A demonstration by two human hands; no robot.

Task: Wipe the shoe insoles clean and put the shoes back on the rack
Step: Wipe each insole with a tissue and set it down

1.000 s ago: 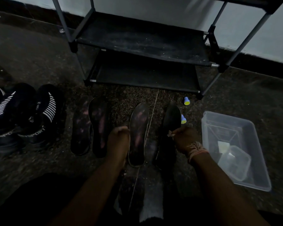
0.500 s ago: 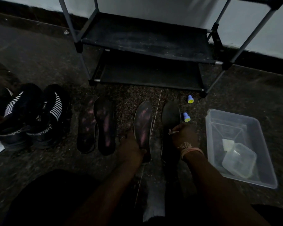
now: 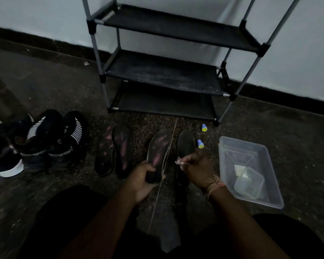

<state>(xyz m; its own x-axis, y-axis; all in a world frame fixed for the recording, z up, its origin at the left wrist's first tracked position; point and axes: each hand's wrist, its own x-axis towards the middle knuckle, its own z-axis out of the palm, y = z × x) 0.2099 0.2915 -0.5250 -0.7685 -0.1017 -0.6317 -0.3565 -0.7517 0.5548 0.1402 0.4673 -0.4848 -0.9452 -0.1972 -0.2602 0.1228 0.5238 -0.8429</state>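
Observation:
My left hand (image 3: pixel 145 179) grips the heel end of a dark insole with pink wear patches (image 3: pixel 160 146), tilted up off the floor. My right hand (image 3: pixel 196 170) pinches a small pale wipe (image 3: pixel 179 161) just right of that insole, over another dark insole (image 3: pixel 185 144) lying on the floor. Two more insoles (image 3: pixel 113 149) lie side by side to the left. A pair of black shoes with white stripes (image 3: pixel 52 139) stands at the far left. The black shoe rack (image 3: pixel 165 79) stands against the wall with bare shelves.
A clear plastic tub (image 3: pixel 251 146) with a small container inside sits on the floor at the right. Two small blue-and-yellow caps (image 3: pixel 204 127) lie near the rack's right foot. Another dark shoe with a white sole (image 3: pixel 6 165) is at the left edge.
My left hand has closed on the insole's heel and raised it off the floor. The view has tilted up, showing more of the rack. The right hand stays put with the wipe.

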